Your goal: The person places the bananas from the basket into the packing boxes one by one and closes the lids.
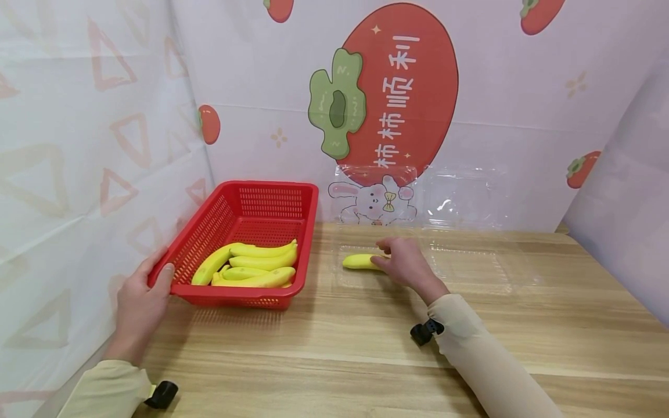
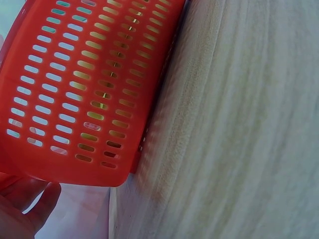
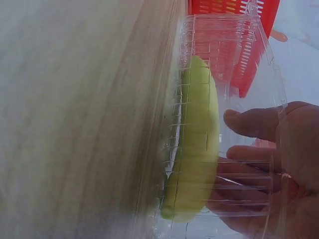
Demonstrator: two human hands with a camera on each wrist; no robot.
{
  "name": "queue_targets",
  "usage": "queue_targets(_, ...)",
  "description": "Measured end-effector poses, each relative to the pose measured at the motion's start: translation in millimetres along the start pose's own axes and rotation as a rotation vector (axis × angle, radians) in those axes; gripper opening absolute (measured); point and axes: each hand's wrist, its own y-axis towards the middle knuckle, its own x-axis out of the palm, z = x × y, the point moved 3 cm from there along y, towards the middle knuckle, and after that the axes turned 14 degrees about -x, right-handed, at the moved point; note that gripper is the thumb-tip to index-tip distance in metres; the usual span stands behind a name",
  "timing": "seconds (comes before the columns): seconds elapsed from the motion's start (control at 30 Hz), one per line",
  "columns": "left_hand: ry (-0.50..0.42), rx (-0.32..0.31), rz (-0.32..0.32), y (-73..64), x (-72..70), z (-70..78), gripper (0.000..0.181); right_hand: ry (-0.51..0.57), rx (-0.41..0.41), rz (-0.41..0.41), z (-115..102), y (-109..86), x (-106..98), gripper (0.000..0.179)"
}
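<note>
Wood table [image 1: 292, 360]: sitting under everything
Red basket [image 1: 310, 232]: holding a pile of bananas [image 1: 261, 262]
Clear tray [image 1: 366, 281]: lying open right of the basket
Left hand [image 1: 143, 296]: clamping fingers on the basket rim, near-left corner
Right hand [image 1: 410, 264]: reaching over the tray, thumb and fingers sitting apart
Lone banana [image 1: 359, 262]: lying in the tray, right by those fingers

I'm standing here looking at a wood-grain tabletop [image 1: 313, 360], a pale backdrop [image 1: 261, 69] behind it with one huge cartoon persimmon [image 1: 434, 87], white lettering [image 1: 396, 93] and a bow-tied bunny [image 1: 370, 202], plus a triangle-print sheet [image 1: 63, 203] on the left.
</note>
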Motion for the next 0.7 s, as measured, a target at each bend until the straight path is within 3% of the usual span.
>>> queue_targets(0.47, 0.014, -0.008, 0.022, -0.4, 0.2, -1.3, 0.062, 0.019, -0.067, 0.172, -10, -2.2, -18, 0.051)
queue_targets(0.7, 0.014, 0.006, 0.017, 0.1, 0.9, -1.5, 0.062, 0.042, -0.091, 0.185, -16, -3.9, -25, 0.05)
